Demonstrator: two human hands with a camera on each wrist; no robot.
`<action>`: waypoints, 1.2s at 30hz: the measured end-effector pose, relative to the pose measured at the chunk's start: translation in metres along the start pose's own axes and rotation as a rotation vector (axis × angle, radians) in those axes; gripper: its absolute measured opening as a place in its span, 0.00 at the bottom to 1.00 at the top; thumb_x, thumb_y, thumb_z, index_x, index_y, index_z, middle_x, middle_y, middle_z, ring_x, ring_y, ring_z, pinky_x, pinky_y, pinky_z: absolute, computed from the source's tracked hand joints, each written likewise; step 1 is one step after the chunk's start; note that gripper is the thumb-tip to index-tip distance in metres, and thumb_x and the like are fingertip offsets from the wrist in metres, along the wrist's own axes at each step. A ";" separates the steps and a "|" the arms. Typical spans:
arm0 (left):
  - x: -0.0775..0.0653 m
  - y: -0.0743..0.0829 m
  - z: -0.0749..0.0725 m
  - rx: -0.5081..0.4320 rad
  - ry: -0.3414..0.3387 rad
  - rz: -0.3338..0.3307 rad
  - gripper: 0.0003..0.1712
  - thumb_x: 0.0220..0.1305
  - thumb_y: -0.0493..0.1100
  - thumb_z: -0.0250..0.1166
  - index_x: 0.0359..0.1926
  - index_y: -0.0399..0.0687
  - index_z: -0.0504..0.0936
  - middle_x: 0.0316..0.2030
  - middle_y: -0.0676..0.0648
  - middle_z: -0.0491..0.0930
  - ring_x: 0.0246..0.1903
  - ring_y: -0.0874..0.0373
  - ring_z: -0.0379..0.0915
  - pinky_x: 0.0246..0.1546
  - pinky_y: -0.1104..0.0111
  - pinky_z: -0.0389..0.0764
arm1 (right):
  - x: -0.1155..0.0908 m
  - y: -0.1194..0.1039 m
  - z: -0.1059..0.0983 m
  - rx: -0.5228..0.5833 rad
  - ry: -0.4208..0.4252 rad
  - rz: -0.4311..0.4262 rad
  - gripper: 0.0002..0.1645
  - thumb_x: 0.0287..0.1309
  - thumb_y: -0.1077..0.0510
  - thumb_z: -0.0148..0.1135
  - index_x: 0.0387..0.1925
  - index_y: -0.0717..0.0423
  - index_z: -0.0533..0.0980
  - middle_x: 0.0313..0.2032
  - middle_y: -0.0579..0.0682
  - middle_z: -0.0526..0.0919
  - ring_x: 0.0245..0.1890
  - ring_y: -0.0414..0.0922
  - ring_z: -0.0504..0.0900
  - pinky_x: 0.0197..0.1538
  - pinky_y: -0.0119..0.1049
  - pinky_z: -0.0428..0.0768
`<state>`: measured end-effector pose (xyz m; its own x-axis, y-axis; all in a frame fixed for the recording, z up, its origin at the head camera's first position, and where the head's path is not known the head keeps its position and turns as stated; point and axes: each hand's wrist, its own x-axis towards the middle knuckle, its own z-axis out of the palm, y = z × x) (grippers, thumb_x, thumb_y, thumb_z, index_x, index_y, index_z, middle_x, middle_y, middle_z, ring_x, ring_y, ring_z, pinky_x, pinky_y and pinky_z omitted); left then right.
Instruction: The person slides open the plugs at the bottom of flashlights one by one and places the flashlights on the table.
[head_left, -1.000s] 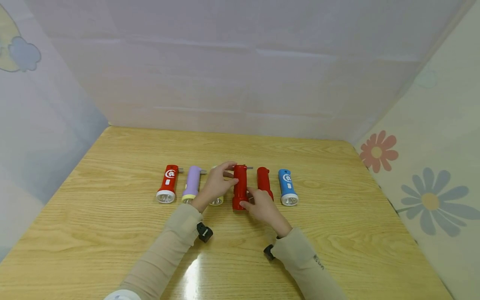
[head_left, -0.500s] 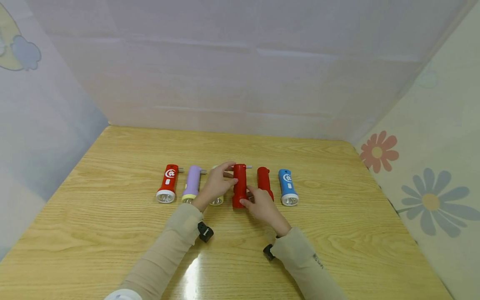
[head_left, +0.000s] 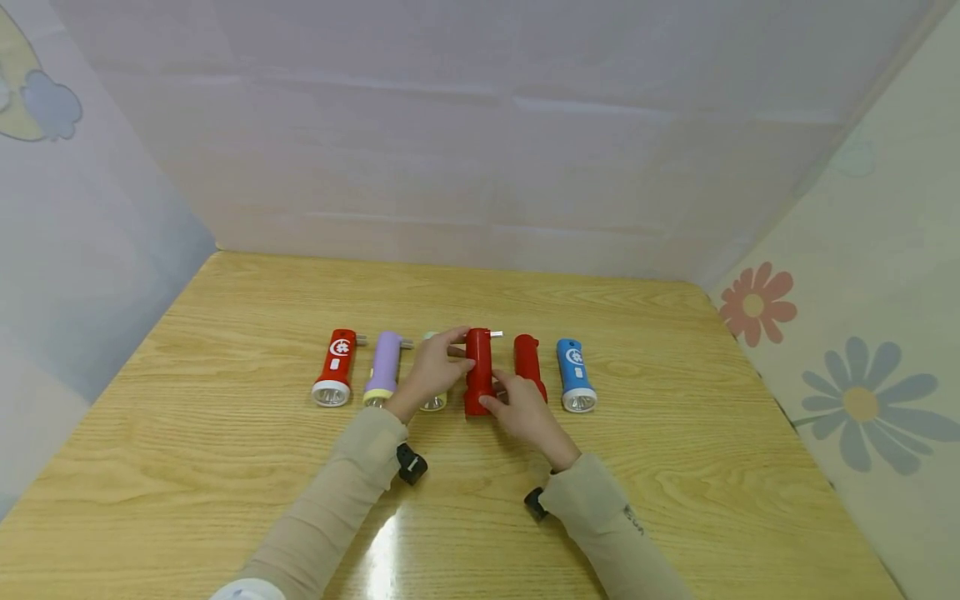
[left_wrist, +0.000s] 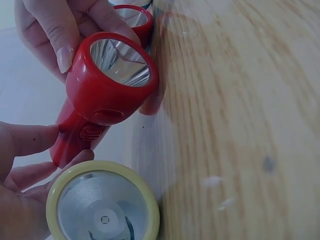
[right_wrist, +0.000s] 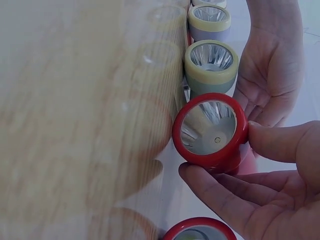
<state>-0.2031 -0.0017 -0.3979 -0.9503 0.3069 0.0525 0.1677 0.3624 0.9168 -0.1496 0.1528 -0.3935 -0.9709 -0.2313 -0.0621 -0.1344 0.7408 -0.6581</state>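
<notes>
Below the middle of the head view, a red flashlight [head_left: 479, 375] is pinched by the left hand [head_left: 430, 371] near its top and the right hand [head_left: 527, 410] at its bottom. Further right in the frame sit another red flashlight [head_left: 527, 358] and a blue one [head_left: 573, 372]; further left, a green one [head_left: 434, 403], a purple one [head_left: 386, 362] and a red-and-white one [head_left: 337, 367].

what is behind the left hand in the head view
A flashlight with a pale yellow rim: its lens end shows below the left hand, a bit of its far end above; its middle is covered.
</notes>
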 end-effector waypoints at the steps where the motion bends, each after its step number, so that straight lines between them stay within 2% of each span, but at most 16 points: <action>1: 0.000 0.000 0.000 0.001 -0.001 0.001 0.31 0.56 0.29 0.61 0.62 0.35 0.65 0.53 0.37 0.72 0.45 0.46 0.74 0.37 0.64 0.79 | 0.000 0.000 0.000 0.005 0.000 0.004 0.26 0.57 0.60 0.60 0.56 0.67 0.68 0.43 0.59 0.80 0.39 0.51 0.80 0.43 0.43 0.77; 11: 0.004 -0.005 0.004 0.002 -0.002 -0.017 0.30 0.57 0.29 0.60 0.61 0.36 0.66 0.54 0.39 0.72 0.46 0.47 0.74 0.39 0.64 0.78 | 0.002 -0.001 0.000 0.030 -0.005 0.020 0.26 0.57 0.60 0.59 0.56 0.67 0.69 0.43 0.59 0.80 0.38 0.51 0.80 0.43 0.43 0.78; 17: 0.006 -0.007 0.005 0.008 -0.007 -0.039 0.29 0.57 0.29 0.60 0.61 0.33 0.66 0.56 0.38 0.70 0.46 0.46 0.74 0.38 0.65 0.78 | 0.003 0.000 0.000 0.042 0.004 0.008 0.25 0.58 0.61 0.58 0.56 0.68 0.69 0.43 0.59 0.80 0.38 0.51 0.81 0.43 0.42 0.78; 25: 0.008 -0.007 0.005 0.058 -0.025 -0.027 0.28 0.58 0.30 0.60 0.60 0.30 0.65 0.57 0.36 0.69 0.47 0.45 0.74 0.41 0.63 0.78 | 0.004 -0.001 0.000 0.036 0.028 -0.015 0.24 0.57 0.63 0.58 0.55 0.69 0.69 0.41 0.60 0.80 0.37 0.52 0.80 0.42 0.43 0.78; 31: 0.011 -0.004 0.006 0.101 -0.051 -0.027 0.28 0.58 0.30 0.59 0.60 0.28 0.65 0.57 0.35 0.68 0.46 0.45 0.75 0.41 0.63 0.78 | 0.005 -0.001 0.000 0.045 0.019 0.000 0.24 0.58 0.63 0.58 0.55 0.68 0.69 0.42 0.60 0.80 0.39 0.52 0.80 0.44 0.44 0.77; 36: 0.013 -0.004 0.007 0.130 -0.061 -0.023 0.27 0.58 0.30 0.59 0.58 0.27 0.66 0.55 0.34 0.70 0.46 0.45 0.75 0.41 0.63 0.78 | 0.007 0.000 0.001 0.042 0.023 -0.011 0.23 0.58 0.62 0.57 0.55 0.68 0.70 0.41 0.59 0.81 0.40 0.52 0.80 0.44 0.43 0.77</action>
<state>-0.2148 0.0067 -0.4035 -0.9372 0.3489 0.0041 0.1824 0.4800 0.8581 -0.1557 0.1506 -0.3945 -0.9736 -0.2249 -0.0376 -0.1376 0.7109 -0.6897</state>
